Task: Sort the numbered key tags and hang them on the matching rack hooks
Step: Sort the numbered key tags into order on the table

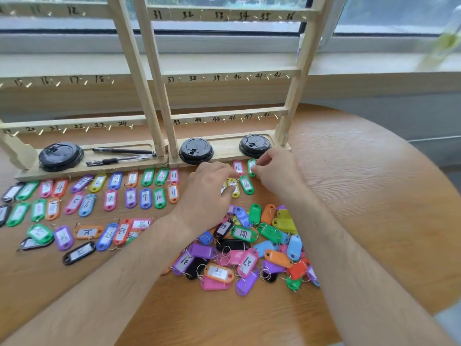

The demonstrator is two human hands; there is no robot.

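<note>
The right hand [277, 171] pinches a green tag [252, 167] between thumb and forefinger, just in front of the rack [159, 101] base and beside a pink tag [238, 168] marked 16. The fingers cover the green tag's label, so its number cannot be read. The left hand [209, 193] lies knuckles-up over the neighbouring tags with its thumb tip on a yellow tag [234, 189]; whether its curled fingers grasp anything underneath cannot be told. A green 16 tag [246, 185] lies flat between the two hands. Sorted rows [99, 193] of tags run leftward across the worktop [361, 196], the outermost cut off by the frame edge and several numbers smeared by blur. The loose heap [252, 245] sits between the forearms, with many tags face down or buried and the left forearm hiding its near-left side. The rack's numbered rails are cropped at the top and left. Its base tray holds what look like three black lids [196, 150] and two pens [122, 156]. Right of the heap, wood grain runs out to the worktop's curved edge.
</note>
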